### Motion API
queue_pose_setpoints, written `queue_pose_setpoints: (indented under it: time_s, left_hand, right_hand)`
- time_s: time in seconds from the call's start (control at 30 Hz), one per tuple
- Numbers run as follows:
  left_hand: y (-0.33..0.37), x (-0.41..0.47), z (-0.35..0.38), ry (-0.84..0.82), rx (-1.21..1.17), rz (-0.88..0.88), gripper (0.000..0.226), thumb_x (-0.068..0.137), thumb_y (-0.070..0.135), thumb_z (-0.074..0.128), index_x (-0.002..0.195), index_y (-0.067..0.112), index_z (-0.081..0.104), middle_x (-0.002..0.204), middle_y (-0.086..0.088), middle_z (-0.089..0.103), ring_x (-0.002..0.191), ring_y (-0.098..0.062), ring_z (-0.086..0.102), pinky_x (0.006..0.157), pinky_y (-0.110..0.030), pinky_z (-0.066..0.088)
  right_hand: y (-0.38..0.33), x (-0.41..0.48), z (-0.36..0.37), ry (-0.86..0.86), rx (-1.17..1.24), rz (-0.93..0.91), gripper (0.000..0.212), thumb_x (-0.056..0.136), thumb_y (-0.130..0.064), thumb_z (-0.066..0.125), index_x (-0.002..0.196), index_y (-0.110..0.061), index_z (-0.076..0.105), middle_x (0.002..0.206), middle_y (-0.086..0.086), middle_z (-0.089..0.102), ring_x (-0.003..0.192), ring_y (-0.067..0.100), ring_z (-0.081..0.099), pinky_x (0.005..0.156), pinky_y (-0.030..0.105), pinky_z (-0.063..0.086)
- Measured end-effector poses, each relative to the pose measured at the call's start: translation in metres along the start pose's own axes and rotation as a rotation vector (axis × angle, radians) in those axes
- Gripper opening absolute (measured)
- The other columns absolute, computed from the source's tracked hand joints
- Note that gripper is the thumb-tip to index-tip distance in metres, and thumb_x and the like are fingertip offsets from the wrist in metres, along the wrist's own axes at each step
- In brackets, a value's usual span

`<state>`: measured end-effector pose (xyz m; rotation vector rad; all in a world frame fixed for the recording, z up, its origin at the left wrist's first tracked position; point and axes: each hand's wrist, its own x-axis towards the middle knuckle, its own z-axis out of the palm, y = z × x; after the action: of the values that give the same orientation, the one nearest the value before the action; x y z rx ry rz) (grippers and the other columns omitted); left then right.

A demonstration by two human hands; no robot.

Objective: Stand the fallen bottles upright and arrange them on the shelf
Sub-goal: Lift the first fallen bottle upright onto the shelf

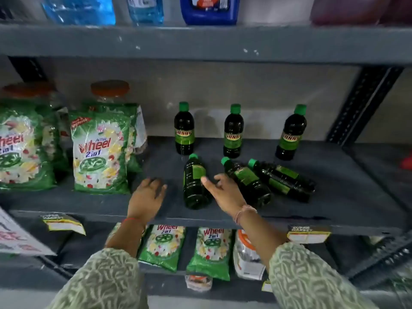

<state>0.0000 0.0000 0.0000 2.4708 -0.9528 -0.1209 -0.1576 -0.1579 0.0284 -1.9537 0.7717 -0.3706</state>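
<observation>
A: Hands first. Left hand (148, 192) is palm down on the shelf (334, 210) near its front edge, fingers spread, gripping nothing. Right hand (225, 190) is loosely open, thumb out, between two fallen bottles, nothing held.

B: Touching either?

A: Can't tell. Leftmost fallen bottle (195, 182) is just left of it, middle fallen bottle (247, 181) partly behind it.

B: More down?

A: Right fallen bottle (284, 180), lying alongside the middle one. All three point green caps toward the back.

B: Behind those?

A: Three upright bottles: left (184, 129), centre (233, 132), right (291, 133), spaced apart. Detergent packs (100, 150) stand at far left.
</observation>
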Motion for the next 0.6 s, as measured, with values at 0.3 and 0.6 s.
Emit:
queue_pose_setpoints:
  time_s: [0.3, 0.6]
  left_hand:
    - [-0.016, 0.002, 0.026, -0.094, 0.154, 0.064, 0.089, 0.071, 0.059, 0.001, 0.143, 0.013, 0.026, 0.155, -0.011, 0.023, 0.145, -0.030, 0.016, 0.118, -0.042, 0.016]
    - [-0.016, 0.003, 0.026, -0.071, 0.155, 0.068, 0.086, 0.072, 0.058, 0.004, 0.142, 0.015, 0.030, 0.154, -0.009, 0.027, 0.144, -0.030, 0.019, 0.118, -0.042, 0.018]
  right_hand:
    - [-0.033, 0.043, 0.034, -0.096, -0.011, 0.341, 0.069, 0.059, -0.056, 0.075, 0.107, -0.007, 0.061, 0.096, 0.006, 0.061, 0.085, 0.025, 0.059, 0.072, 0.030, 0.049]
    - [-0.014, 0.057, 0.045, 0.420, -0.126, -0.076, 0.071, 0.063, -0.050, 0.076, 0.107, -0.002, 0.049, 0.106, 0.014, 0.058, 0.094, 0.032, 0.059, 0.071, 0.038, 0.050]
